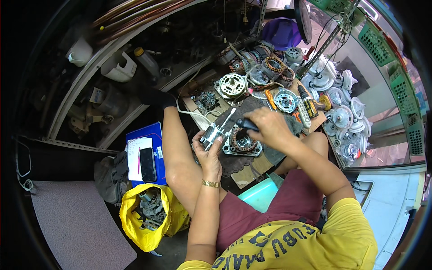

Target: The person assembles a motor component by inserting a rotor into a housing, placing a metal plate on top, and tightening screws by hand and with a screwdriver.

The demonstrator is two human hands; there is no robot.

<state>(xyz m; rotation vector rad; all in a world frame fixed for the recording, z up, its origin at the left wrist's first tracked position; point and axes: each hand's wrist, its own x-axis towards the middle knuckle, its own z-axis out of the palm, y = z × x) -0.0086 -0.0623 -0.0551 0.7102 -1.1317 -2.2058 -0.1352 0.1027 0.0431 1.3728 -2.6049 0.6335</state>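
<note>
My left hand (208,152) is closed round a shiny metal motor rotor (211,135), whose thin shaft points up and away to the right. My right hand (271,128) grips a tool by its dark handle (247,124); what kind of tool it is, I cannot make out. Below that handle, a motor stator (243,143) with a ring of copper windings sits in its metal end housing on a dark, worn mat (231,165). The rotor is held up to the left of the stator, apart from it.
Beyond the mat lie a motor end cover (232,85), loose screws (206,100), several wound stators (273,66) and a yellow-black cordless drill (308,102). White plastic parts (342,118) are heaped at right. A yellow bag (130,225) of metal parts and a phone (147,164) are at left.
</note>
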